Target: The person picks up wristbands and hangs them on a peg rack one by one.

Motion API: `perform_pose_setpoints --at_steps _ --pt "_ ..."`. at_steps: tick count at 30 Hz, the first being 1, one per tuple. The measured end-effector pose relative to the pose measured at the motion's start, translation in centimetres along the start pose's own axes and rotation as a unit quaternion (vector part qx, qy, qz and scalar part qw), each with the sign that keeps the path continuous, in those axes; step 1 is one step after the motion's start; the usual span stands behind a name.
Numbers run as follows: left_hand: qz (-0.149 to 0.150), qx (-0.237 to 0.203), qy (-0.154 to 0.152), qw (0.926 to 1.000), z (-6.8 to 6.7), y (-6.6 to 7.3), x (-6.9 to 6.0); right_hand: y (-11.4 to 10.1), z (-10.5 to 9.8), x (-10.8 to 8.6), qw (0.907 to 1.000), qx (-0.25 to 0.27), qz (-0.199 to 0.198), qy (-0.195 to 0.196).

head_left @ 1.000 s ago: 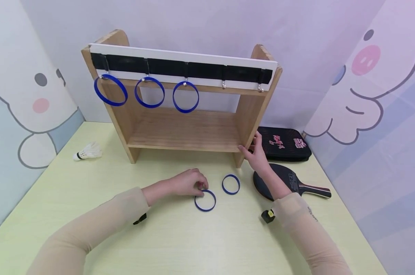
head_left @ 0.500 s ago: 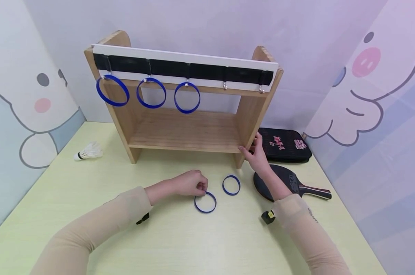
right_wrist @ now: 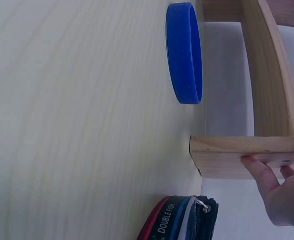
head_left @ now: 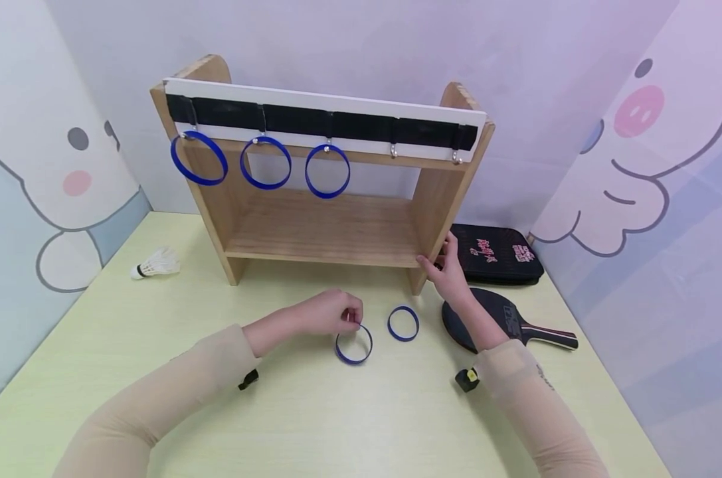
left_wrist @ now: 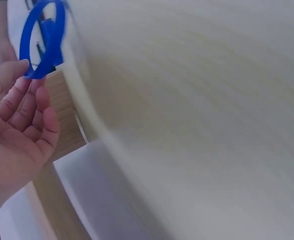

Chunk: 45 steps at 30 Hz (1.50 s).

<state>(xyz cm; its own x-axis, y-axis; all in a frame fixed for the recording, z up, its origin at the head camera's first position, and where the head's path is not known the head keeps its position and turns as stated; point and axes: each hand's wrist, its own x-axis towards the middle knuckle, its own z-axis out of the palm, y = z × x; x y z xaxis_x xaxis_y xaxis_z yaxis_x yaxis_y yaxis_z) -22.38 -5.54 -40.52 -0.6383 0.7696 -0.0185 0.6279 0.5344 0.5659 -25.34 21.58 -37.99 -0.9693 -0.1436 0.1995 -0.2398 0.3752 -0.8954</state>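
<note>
My left hand (head_left: 327, 312) pinches the upper rim of a blue ring (head_left: 353, 362) between thumb and fingers, the ring tilted over the table. The same held ring (left_wrist: 43, 70) shows at the upper left in the left wrist view. A second blue ring (head_left: 403, 339) lies on the table to its right. My right hand (head_left: 448, 279) grips the lower right side panel of a wooden shelf (head_left: 319, 229), thumb at the front. Three blue rings hang from hooks on the white board (head_left: 337, 101) with a black strip across the shelf; two hooks (head_left: 394, 151) to the right bear none.
Right of the shelf lies a black zipped case (head_left: 498, 255). A table tennis bat (head_left: 474, 317) lies in front of it, partly under my right forearm. At the left rests a shuttlecock (head_left: 156, 263). Walls with cartoon figures stand around the table (head_left: 361, 425).
My left hand has pinched the nearer ring at its rim and raised it slightly, tilting it off its earlier place. My right hand stays on the shelf. The head view has shifted a little.
</note>
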Motion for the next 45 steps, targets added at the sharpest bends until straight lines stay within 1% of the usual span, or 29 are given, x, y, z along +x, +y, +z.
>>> perform_pose_setpoints --at_steps 5,8,13,18,21,23,27,31,34,38,42,45 --pt "-0.014 -0.005 0.009 0.9998 -0.8 0.7 -0.2 0.0 0.0 0.0 1.0 0.003 0.001 0.0" --pt "-0.011 -0.008 0.018 0.9997 -1.1 0.9 -0.3 0.1 -0.1 0.0 1.0 0.003 0.002 0.001" --pt "-0.011 -0.023 0.037 0.999 -1.8 1.7 -0.7 0.1 0.0 0.0 1.0 0.004 -0.001 0.002" --pt "-0.01 -0.038 0.068 0.9969 -2.8 2.9 -1.2 0.1 0.0 0.0 1.0 0.001 -0.002 0.004" --pt "-0.003 -0.045 0.085 0.9953 -3.4 3.5 -1.5 0.1 0.1 0.0 1.0 0.001 0.001 0.004" --pt "-0.007 -0.049 0.095 0.9943 -3.7 3.8 -1.6 0.1 0.1 0.0 1.0 0.002 0.003 0.004" --pt "-0.005 -0.051 0.118 0.9917 -4.3 4.5 -1.9 0.3 0.1 0.0 1.0 0.005 0.0 0.002" --pt "-0.001 -0.047 0.141 0.9889 -5.0 5.2 -2.1 1.7 0.0 0.5 0.9999 0.013 0.0 0.005" --pt "0.0 -0.049 0.163 0.9854 -5.8 5.8 -2.3 3.0 -0.1 1.0 0.9998 0.015 0.002 0.01" --pt "0.01 -0.07 0.197 0.9779 -6.9 6.8 -2.5 3.5 0.1 1.3 0.9998 0.005 -0.007 0.015" --pt "0.025 -0.094 0.233 0.9676 -8.1 7.8 -2.7 3.6 0.1 1.2 0.9998 0.005 -0.012 0.015" --pt "0.035 -0.104 0.268 0.9572 -8.9 8.5 -2.8 3.5 0.1 1.2 0.9998 0.009 -0.014 0.014"
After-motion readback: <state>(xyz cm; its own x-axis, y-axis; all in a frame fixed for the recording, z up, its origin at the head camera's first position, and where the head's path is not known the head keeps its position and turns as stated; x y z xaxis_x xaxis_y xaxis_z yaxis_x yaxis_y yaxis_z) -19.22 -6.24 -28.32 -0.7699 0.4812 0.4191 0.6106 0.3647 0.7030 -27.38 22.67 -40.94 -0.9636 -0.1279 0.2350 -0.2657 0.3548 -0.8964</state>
